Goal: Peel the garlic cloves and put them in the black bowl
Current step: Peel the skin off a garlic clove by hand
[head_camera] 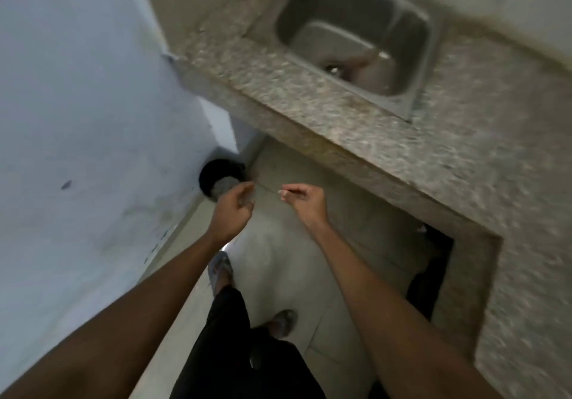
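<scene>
- Granite counter (356, 126) is carrying a steel sink (356, 36).
- Person is standing on tiled floor (278, 259) beside wall (77, 89).
- Left hand (232, 206) and right hand (306, 200) are hanging loosely curled over a black bin (216, 172); any pinch cannot be told.

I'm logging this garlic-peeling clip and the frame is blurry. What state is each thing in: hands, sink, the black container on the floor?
left hand: fingers loosely curled, nothing visibly held
right hand: fingers loosely curled, contents too blurred to tell
sink: no dishes visible, tap out of view
black container: upright on floor, open-topped
</scene>
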